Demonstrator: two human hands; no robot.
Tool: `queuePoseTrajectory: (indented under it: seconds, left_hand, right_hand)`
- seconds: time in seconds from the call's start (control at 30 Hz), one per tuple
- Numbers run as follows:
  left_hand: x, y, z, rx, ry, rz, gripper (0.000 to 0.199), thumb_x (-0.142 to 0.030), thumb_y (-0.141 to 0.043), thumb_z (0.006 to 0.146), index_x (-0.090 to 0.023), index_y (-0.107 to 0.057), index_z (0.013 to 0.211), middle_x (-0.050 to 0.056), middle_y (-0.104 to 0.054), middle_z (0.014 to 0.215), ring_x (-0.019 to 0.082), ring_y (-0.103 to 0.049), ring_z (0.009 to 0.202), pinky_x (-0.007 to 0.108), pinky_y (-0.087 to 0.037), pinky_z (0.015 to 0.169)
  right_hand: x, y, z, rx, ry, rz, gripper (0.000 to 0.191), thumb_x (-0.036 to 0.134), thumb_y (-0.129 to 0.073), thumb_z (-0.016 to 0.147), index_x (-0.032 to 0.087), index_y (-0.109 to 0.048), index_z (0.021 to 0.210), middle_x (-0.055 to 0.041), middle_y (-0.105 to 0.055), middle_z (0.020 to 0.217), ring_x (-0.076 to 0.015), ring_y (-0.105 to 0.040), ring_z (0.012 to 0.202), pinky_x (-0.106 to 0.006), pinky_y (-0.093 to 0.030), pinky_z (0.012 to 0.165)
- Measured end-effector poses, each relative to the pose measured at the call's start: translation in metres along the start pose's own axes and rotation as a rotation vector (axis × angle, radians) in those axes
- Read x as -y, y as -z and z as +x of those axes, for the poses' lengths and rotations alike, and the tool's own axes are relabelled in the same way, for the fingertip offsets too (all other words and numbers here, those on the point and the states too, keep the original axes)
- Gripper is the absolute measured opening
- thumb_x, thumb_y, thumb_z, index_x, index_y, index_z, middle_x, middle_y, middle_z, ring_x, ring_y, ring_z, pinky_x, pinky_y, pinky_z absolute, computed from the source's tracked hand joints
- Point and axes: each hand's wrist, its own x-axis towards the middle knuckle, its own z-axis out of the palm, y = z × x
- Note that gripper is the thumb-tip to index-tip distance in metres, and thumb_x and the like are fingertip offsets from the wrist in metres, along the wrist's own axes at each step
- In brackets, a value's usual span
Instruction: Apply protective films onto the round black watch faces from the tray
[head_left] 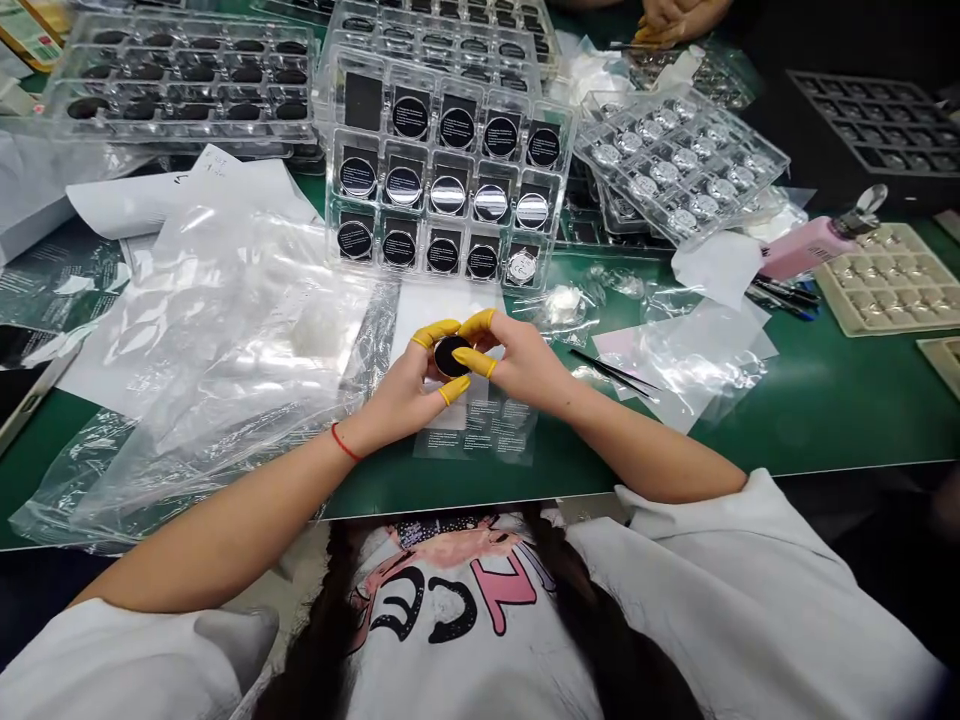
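Between my hands, just above the bench, is a small round black disc (448, 356) with a thin gold-coloured rim. My left hand (409, 392) grips its left side, with yellow finger cots on thumb and forefinger. From the right, my right hand (521, 362) pinches it too, its yellow-covered thumb over the dark face. Beneath them lies a transparent sheet of printed round labels (480, 440), partly hidden. Behind stands a tilted clear plastic tray (331, 150) with several round pieces in its compartments, most black with white print. The disc's underside is hidden.
Crumpled plastic bags (247, 330) and papers cover the left. Dark tweezers (615, 372) lie at right near a pink bottle (806, 248). Stacked clear trays (679, 160) and a beige tray (892, 280) stand farther back. Another person's hands (679, 18) show at the top.
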Motion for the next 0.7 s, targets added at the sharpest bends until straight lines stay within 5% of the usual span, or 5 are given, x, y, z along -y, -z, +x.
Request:
queuePoseTrajectory:
  seconds: [0.2,0.33,0.43,0.57,0.7]
  left_hand:
    - [-0.015,0.009,-0.001,0.180,0.193,-0.172,0.062,-0.029,-0.072,0.083,-0.020,-0.040,0.136,0.006,-0.063,0.110,0.015,-0.070,0.090,0.034,-0.061,0.086]
    - [-0.012,0.013,-0.003,0.209,0.205,-0.078,0.058,-0.028,-0.072,0.084,-0.022,-0.044,0.134,0.005,-0.065,0.110,0.015,-0.071,0.087,0.034,-0.061,0.082]
    - [-0.008,0.012,-0.005,0.170,0.171,-0.060,0.056,-0.026,-0.072,0.084,-0.023,-0.042,0.132,0.003,-0.067,0.101,0.016,-0.072,0.088,0.034,-0.061,0.082]
    - [-0.011,0.009,-0.004,0.080,0.184,-0.089,0.056,-0.027,-0.072,0.084,-0.022,-0.038,0.127,0.000,-0.067,0.094,0.014,-0.074,0.081,0.031,-0.060,0.080]
    - [-0.015,0.011,-0.003,0.069,0.169,-0.064,0.057,-0.023,-0.072,0.081,-0.020,-0.040,0.128,-0.001,-0.067,0.090,0.013,-0.072,0.080,0.025,-0.057,0.073]
  right_hand:
    - [-0.027,0.028,0.021,-0.325,0.032,-0.416,0.026,0.035,-0.049,0.097,0.018,-0.065,0.085,-0.0099,-0.068,0.093,-0.0219,-0.056,0.085,-0.037,-0.042,0.075]
    - [-0.044,0.009,0.038,-0.095,0.089,-0.560,0.027,0.032,-0.063,0.090,0.012,-0.068,0.108,-0.0155,-0.068,0.110,-0.0282,-0.058,0.101,-0.042,-0.045,0.087]
    - [-0.048,-0.003,0.044,0.033,0.094,-0.609,0.022,0.020,-0.061,0.089,0.011,-0.068,0.108,-0.0168,-0.067,0.110,-0.0284,-0.059,0.102,-0.042,-0.044,0.087]
    - [-0.037,0.007,0.029,-0.110,0.193,-0.377,0.010,0.016,-0.057,0.090,0.016,-0.066,0.095,-0.0066,-0.068,0.091,-0.0182,-0.058,0.083,-0.034,-0.045,0.076]
    - [-0.011,-0.003,-0.002,-0.201,0.550,-0.367,0.006,0.026,-0.063,0.093,0.022,-0.067,0.093,-0.0027,-0.067,0.091,-0.0161,-0.057,0.086,-0.034,-0.043,0.080]
